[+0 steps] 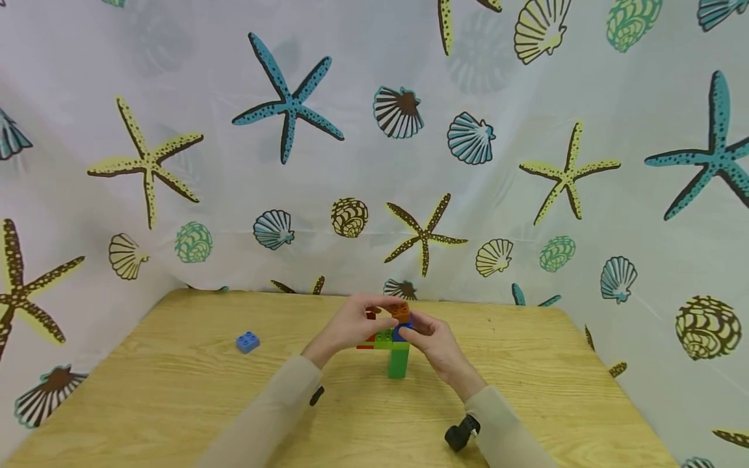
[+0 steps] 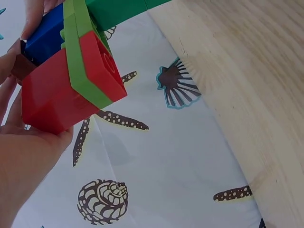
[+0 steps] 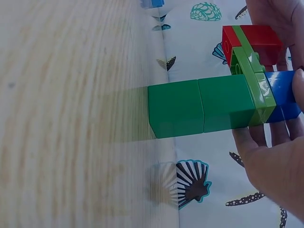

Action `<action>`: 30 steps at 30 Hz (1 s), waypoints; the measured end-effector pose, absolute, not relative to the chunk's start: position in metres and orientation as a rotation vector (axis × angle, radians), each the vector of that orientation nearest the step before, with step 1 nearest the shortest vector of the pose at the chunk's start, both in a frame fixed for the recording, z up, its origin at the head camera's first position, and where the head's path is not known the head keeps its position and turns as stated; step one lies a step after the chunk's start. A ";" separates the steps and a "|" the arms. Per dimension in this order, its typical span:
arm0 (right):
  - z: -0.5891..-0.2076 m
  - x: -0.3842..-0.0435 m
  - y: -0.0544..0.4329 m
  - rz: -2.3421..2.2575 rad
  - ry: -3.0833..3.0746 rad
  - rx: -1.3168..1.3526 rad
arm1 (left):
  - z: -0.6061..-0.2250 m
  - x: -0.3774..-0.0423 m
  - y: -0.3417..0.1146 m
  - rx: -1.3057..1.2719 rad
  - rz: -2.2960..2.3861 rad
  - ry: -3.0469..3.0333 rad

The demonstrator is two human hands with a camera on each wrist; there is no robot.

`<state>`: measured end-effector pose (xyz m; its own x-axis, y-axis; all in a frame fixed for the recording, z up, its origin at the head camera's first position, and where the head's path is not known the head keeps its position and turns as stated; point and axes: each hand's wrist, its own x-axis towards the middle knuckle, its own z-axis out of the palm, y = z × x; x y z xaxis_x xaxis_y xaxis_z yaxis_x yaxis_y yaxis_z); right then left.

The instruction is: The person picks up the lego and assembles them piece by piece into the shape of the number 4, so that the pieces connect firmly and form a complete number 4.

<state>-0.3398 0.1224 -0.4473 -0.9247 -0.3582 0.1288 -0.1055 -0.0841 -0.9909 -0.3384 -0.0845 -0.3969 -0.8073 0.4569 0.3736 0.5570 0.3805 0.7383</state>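
A small structure of toy building bricks stands on the table. Its base is a column of green bricks [image 3: 199, 107], crossed near the top by light green pieces [image 3: 256, 90]. Red bricks [image 2: 57, 95] sit at the structure's left end, and a blue brick [image 3: 282, 92] rises above the column. At the very top, my left hand [image 1: 357, 320] pinches an orange brick [image 1: 400, 312] between thumb and fingers. My right hand [image 1: 437, 346] grips the blue brick just below it, thumb in front. Part of the red end is hidden behind my left hand in the head view.
A loose blue brick [image 1: 248, 342] lies on the wooden table [image 1: 193, 390], off to the left. Behind the table and along its sides hangs a white curtain [image 1: 351, 175] printed with shells and starfish. Dark wrist-worn gear [image 1: 462, 433] shows beside the right sleeve.
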 end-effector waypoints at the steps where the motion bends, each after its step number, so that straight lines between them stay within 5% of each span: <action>1: -0.447 -0.340 0.122 -2.134 1.990 -0.516 | -0.396 -0.339 -0.085 -0.937 -1.394 -2.529; 30: -0.446 -0.342 0.123 -2.127 1.960 -0.533 | -0.384 -0.336 -0.079 -1.090 -0.965 -2.596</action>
<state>-0.3423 0.1227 -0.4463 -0.9149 -0.3833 0.1263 -0.0946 -0.1005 -0.9904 -0.3355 -0.0789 -0.3841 -0.7200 0.5811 0.3794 0.6878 0.5248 0.5014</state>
